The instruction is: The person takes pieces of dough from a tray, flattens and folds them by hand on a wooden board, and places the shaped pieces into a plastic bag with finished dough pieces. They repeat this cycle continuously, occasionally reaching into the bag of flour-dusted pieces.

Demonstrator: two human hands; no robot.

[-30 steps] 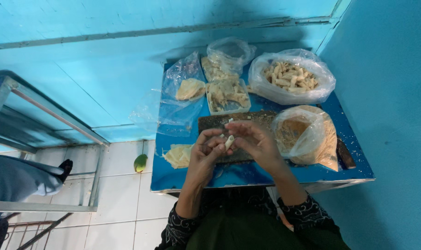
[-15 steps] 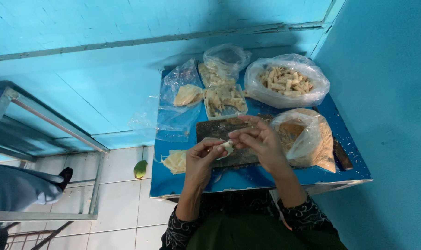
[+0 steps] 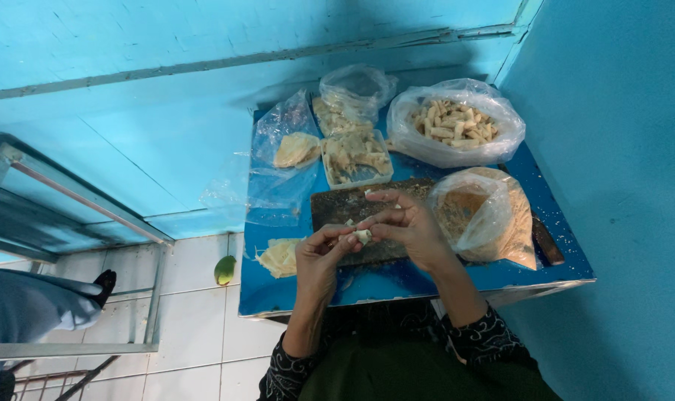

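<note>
1. A small pale roll (image 3: 362, 236) is pinched above the dark board (image 3: 337, 209); its long axis seems to run left-right, though it is too small to be sure.
2. The left hand (image 3: 319, 256) and right hand (image 3: 408, 226) both close fingertips on it.
3. A bag of crumbs (image 3: 486, 215) lies just right.

Turquoise walls (image 3: 129, 111), white-tiled floor (image 3: 196, 275) (dim)

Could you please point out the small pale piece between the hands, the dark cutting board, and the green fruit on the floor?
Pale piece (image 3: 362, 236), head view, its middle.
Cutting board (image 3: 337, 208), head view, bare left part.
Green fruit (image 3: 224, 270), head view, its middle.
</note>
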